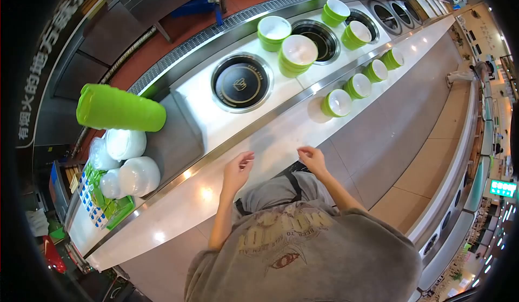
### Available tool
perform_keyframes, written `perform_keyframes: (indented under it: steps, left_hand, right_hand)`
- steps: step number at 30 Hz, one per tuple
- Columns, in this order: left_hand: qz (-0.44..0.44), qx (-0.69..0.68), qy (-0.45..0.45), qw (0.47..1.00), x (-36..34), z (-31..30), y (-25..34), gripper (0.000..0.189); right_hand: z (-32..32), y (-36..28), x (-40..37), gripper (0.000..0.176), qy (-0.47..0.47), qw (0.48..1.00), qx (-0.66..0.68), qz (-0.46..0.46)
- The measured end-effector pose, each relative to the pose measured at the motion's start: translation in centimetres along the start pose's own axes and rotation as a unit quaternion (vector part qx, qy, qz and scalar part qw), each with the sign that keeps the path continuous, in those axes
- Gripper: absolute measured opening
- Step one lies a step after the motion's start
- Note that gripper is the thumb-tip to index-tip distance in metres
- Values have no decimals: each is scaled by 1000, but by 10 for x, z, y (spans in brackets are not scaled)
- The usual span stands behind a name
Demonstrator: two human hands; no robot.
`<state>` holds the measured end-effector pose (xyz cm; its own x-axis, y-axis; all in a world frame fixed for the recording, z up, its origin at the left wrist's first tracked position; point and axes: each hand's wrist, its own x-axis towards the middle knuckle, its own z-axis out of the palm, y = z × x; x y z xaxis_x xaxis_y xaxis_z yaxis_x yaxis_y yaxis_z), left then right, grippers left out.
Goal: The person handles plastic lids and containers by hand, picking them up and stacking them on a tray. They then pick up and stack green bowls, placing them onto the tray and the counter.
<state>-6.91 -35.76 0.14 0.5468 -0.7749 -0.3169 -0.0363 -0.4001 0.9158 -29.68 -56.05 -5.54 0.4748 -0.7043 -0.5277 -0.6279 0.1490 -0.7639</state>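
Note:
My left hand (239, 165) hangs over the near edge of the white counter (270, 134), fingers loosely bent and apart, with nothing in it. To its right is my right hand (312, 159), also empty, its fingers slightly curled but not closed. Nearest to the right hand is a green bowl with a white inside (338, 103), the first in a row of several along the counter's front ledge. Behind that row stand stacked green bowls (298, 55), with another stack (273, 32) beside them. Neither hand touches a bowl.
A round black-lidded well (240, 83) is set into the counter. At left, a tall stack of green bowls (121, 109) leans above white plastic containers (139, 176) and green-and-white packets (111, 202). A metal grating (184, 45) borders the far side.

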Motion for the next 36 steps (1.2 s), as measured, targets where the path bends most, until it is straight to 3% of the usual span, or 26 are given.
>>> perform_keyframes:
  steps: [2, 4, 6, 8, 10, 12, 14, 17, 20, 22, 24, 27, 28, 31, 32, 35, 36]
  left_hand:
    - [-4, 0, -52, 999, 38, 49, 8, 31]
    - [8, 37, -89, 995, 88, 111, -1, 42]
    - [-16, 3, -68, 998, 137, 178, 15, 62]
    - [-113, -23, -83, 990, 173, 229, 62, 86]
    - [-145, 47, -68, 986, 208, 264, 94, 76]
    - [-142, 53, -63, 986, 234, 293, 78, 55]
    - [-129, 88, -113, 981, 250, 311, 48, 40]
    - [-118, 11, -26, 993, 232, 314, 38, 33]
    - [-95, 57, 3, 994, 188, 277, 40, 35]
    - [-165, 5, -32, 986, 140, 231, 64, 47]
    - [-54, -4, 36, 998, 92, 204, 34, 59]
    - [-80, -28, 62, 994, 29, 158, 38, 65]
    - [-71, -13, 87, 994, 13, 147, 39, 65]
    - [-37, -18, 188, 981, -18, 126, 45, 69]
    - [-23, -27, 225, 974, -26, 118, 48, 70]
    - [-95, 11, 225, 970, -47, 89, 69, 74]
    - [-82, 11, 237, 968, -51, 79, 74, 75]
  right_hand:
    - [-32, 39, -1, 25, -3, 991, 113, 78]
    - [-62, 48, -2, 26, 12, 968, 210, 134]
    - [-89, 56, 6, 28, 20, 961, 248, 122]
    - [-109, 58, 15, 30, 25, 957, 270, 100]
    - [-127, 53, 17, 31, 26, 954, 285, 91]
    - [-142, 52, 21, 35, 19, 948, 299, 105]
    - [-157, 59, 25, 41, 11, 945, 302, 124]
    - [-171, 67, 38, 54, -37, 892, 417, 172]
    - [-174, 52, 50, 68, -119, 832, 489, 233]
    - [-171, 29, 54, 73, -242, 839, 441, 209]
    - [-155, -2, 48, 77, -320, 851, 365, 199]
    - [-108, 6, 63, 77, -466, 783, 327, 248]
    - [-96, -16, 55, 78, -499, 793, 287, 199]
    - [-57, -55, 42, 76, -531, 786, 273, 161]
    - [-46, -60, 42, 87, -554, 761, 298, 159]
    - [-9, -68, 40, 95, -587, 722, 337, 146]
    - [1, -76, 36, 97, -582, 729, 330, 147]
